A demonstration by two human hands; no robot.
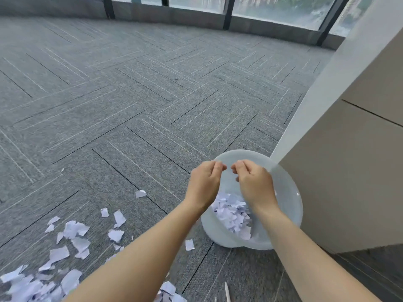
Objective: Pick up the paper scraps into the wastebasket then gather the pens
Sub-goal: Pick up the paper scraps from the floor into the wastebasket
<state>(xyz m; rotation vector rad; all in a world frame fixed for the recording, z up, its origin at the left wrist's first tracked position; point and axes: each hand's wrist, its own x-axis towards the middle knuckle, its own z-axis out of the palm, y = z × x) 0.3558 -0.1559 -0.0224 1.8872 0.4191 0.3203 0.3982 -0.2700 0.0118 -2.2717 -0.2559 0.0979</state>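
Note:
A translucent white wastebasket (290, 192) stands on the grey carpet beside a beige cabinet, with a heap of white paper scraps (233, 214) inside it. My left hand (205, 182) and my right hand (253, 182) hover side by side over its opening, backs up and fingers curled downward. No scrap shows in either hand. Many more paper scraps (74, 229) lie scattered on the carpet to the left, thickest at the bottom left corner. The tip of a white pen (227, 293) shows at the bottom edge.
The beige cabinet (349, 171) rises close on the right, touching the basket's side. Grey carpet (152, 94) stretches ahead to a low wall and windows (272, 9) at the far end. A single scrap (189, 245) lies just left of the basket.

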